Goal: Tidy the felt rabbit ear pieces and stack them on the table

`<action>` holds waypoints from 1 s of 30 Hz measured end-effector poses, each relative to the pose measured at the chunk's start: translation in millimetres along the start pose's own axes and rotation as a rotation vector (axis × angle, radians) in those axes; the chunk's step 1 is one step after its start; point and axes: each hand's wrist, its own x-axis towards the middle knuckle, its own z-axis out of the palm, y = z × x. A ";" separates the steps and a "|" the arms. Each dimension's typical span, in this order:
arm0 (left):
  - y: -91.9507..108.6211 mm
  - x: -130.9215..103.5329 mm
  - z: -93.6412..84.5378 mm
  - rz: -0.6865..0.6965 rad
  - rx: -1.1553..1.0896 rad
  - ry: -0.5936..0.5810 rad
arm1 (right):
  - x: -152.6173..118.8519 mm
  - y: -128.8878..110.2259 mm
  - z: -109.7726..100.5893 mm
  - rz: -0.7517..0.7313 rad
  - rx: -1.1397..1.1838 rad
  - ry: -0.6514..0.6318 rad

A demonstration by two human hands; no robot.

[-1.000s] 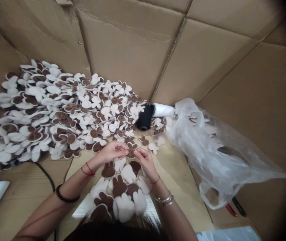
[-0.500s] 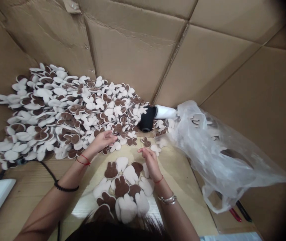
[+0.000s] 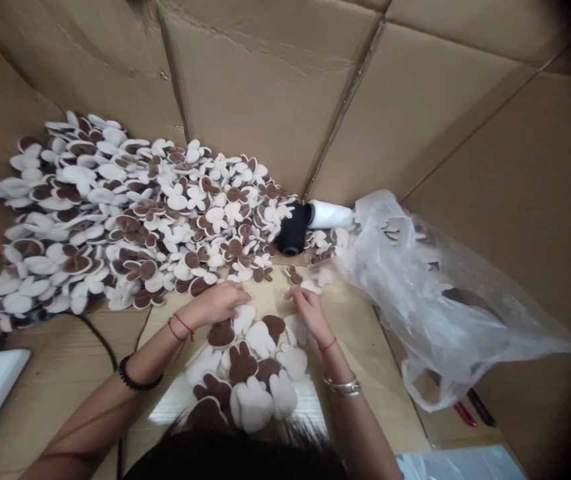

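Rabbit-shaped plush patches, brown on one face and white on the other, lie spread in a small group (image 3: pixel 243 363) in front of me. My left hand (image 3: pixel 220 301), wearing a red string, is closed with its fingers bent down at the far edge of this group, beside a white patch (image 3: pixel 243 319). Whatever those fingers may hold is hidden. My right hand (image 3: pixel 310 310) is curled in above the group's right side, index finger and thumb close together, nothing visible between them. It is nearest to a white patch (image 3: pixel 295 330).
A large heap of the same patches (image 3: pixel 130 220) fills the back left. A black thread cone (image 3: pixel 291 232) and a white one (image 3: pixel 333 215) lie beside it. On the right are a clear plastic bag (image 3: pixel 415 300) and red-handled tool (image 3: pixel 464 413). Cardboard walls (image 3: pixel 265 87) surround the surface.
My left hand has moved from the heap's front edge toward me and right, over the far edge of the group, its fingers now bent down. My right hand has shifted slightly right.
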 end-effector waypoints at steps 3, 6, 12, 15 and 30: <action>2.1 6.9 16.9 -0.006 0.069 -0.102 | 0.0 -0.1 -1.4 0.055 0.038 0.011; 3.8 8.8 17.6 0.000 0.048 -0.122 | 1.8 0.7 -3.5 0.077 0.099 0.011; 19.2 10.4 8.2 -0.019 -0.049 0.319 | 5.5 6.2 -7.6 0.069 0.130 -0.009; 24.7 13.2 19.2 0.012 0.080 0.405 | 6.0 10.1 -7.4 0.046 0.100 -0.018; 31.0 15.0 44.2 0.055 0.180 0.270 | -2.8 16.6 14.8 -0.096 -0.057 -0.197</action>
